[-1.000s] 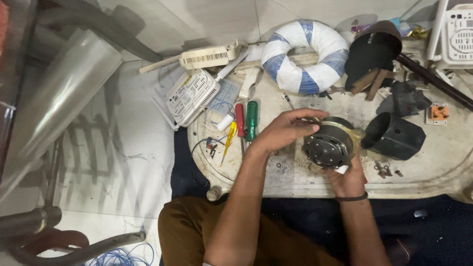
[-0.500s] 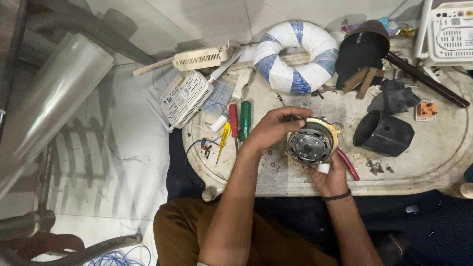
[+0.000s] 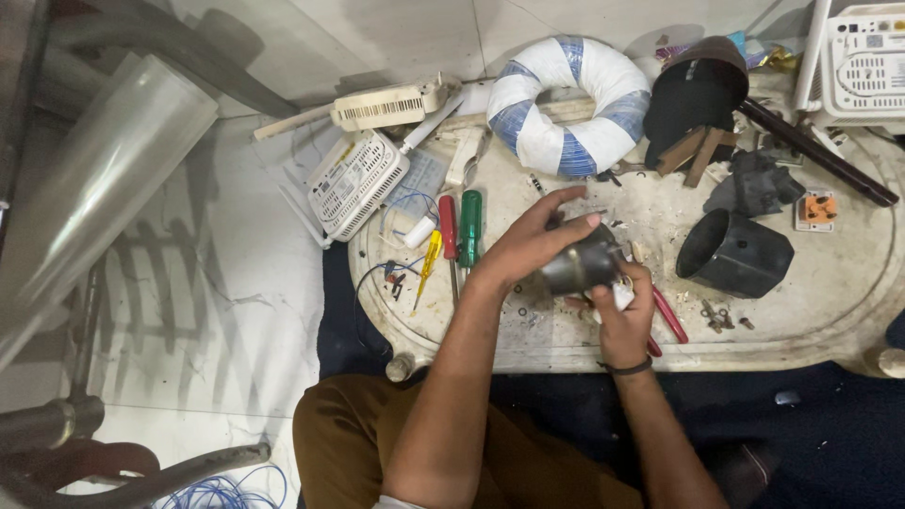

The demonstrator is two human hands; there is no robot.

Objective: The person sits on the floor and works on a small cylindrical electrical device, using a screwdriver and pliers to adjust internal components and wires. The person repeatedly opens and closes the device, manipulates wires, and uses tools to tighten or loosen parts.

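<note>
From the head view, we grip a round grey metal motor housing (image 3: 583, 266) above the worn oval desk (image 3: 830, 302). Our left hand (image 3: 533, 247) curls over its top, fingers closed on it; our right hand (image 3: 624, 316) clasps it from below. A green-handled screwdriver (image 3: 469, 229) lies just left, a black plastic cylinder (image 3: 734, 253) right.

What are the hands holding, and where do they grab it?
Both hold a small round metal motor: the left hand grips its top and side, the right hand supports it from underneath.
</note>
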